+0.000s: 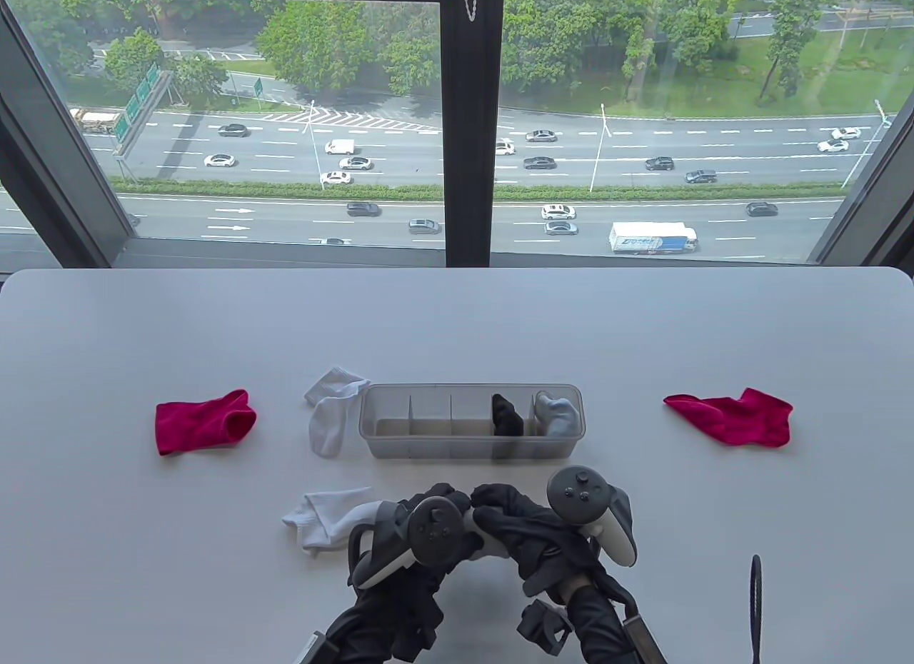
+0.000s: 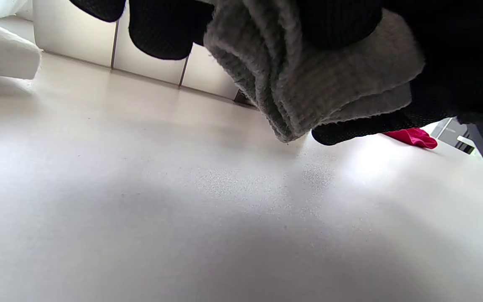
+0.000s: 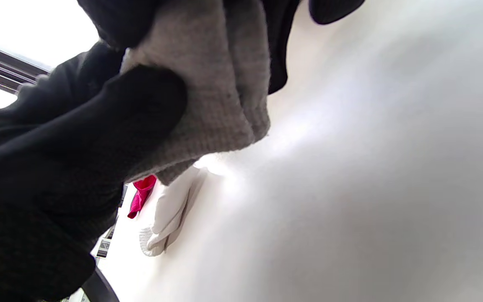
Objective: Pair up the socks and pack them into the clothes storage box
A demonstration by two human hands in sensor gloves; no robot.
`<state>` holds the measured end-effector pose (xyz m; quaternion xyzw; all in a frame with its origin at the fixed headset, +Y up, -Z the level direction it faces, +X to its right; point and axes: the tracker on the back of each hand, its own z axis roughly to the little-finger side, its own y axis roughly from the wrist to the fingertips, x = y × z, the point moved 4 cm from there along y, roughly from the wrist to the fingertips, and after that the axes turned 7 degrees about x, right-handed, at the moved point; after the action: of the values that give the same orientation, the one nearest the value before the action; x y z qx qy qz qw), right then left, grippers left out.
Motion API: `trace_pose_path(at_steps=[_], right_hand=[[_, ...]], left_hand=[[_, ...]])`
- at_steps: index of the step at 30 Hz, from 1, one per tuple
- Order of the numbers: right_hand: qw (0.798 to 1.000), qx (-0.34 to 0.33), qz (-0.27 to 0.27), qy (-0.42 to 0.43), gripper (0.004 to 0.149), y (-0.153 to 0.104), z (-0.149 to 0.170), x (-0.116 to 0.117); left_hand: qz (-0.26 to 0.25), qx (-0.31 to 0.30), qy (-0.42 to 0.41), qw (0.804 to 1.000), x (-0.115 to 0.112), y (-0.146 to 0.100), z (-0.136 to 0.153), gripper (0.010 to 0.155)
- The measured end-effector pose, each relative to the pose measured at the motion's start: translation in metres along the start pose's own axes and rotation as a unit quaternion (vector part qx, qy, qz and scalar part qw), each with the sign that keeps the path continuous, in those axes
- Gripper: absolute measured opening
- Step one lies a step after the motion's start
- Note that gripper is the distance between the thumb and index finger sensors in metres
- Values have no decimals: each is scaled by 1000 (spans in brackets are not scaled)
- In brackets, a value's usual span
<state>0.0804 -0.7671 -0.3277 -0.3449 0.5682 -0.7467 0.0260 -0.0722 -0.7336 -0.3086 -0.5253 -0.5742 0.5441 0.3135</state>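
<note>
Both hands meet low in the frame, left hand (image 1: 421, 528) and right hand (image 1: 532, 539) with fingers curled tight round a folded grey sock (image 2: 308, 84), a white sock (image 1: 321, 521) just left, the box (image 1: 471, 446) beyond at centre, red socks (image 1: 203, 421) off to either side.

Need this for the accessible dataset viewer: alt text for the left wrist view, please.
Black-gloved fingers hold a bunched grey sock just above a white table. Behind stands the translucent wall of the storage box, with a white sock at far left and a red sock at far right.
</note>
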Motion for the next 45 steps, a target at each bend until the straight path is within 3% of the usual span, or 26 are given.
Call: trace_pose_path(at_steps=[4, 11, 13, 17, 20, 23, 25, 28, 31, 32, 36, 39, 41, 45], right_hand=[[1000, -12, -17, 2, 55, 0, -4, 4], [1000, -7, 27, -8, 48, -3, -6, -2], [1000, -6, 20, -18, 48, -2, -6, 0], [999, -27, -39, -1, 62, -1, -7, 9], [999, -10, 10, -36, 52, -1, -8, 1], [998, 9, 44, -49, 52, -2, -3, -4], [998, 17, 56, -33, 51, -2, 0, -7], [999, 12, 36, -34, 52, -1, 0, -1], [999, -13, -37, 3, 68, 2, 0, 7], [998, -13, -57, 15, 66, 3, 1, 6], [999, 0, 31, -32, 55, -2, -2, -10], [994, 11, 102, -39, 55, -6, -1, -18], [994, 9, 99, -38, 58, -8, -3, -17], [996, -10, 84, -7, 72, -8, -7, -13]], left_hand=[[30, 5, -4, 1000, -6, 2, 5, 60], [46, 4, 22, 999, -9, 0, -1, 71], [18, 8, 26, 999, -5, 0, -2, 63], [42, 13, 13, 999, -7, 2, 4, 57], [29, 18, 4, 999, -5, 1, 7, 60], [21, 7, 10, 1000, -2, -1, 1, 73], [28, -11, 15, 999, -3, -2, -6, 71], [19, 0, 31, 999, -3, -1, -8, 66], [21, 0, 17, 1000, -3, -1, -3, 66], [24, -1, 4, 1000, -2, -1, -1, 66], [-1, -10, 1, 1000, 4, -3, -5, 73], [-38, -31, 17, 999, 11, -7, -15, 63], [-61, -30, 24, 997, 18, -7, -17, 59], [-29, -37, -18, 999, 17, -7, -5, 63]])
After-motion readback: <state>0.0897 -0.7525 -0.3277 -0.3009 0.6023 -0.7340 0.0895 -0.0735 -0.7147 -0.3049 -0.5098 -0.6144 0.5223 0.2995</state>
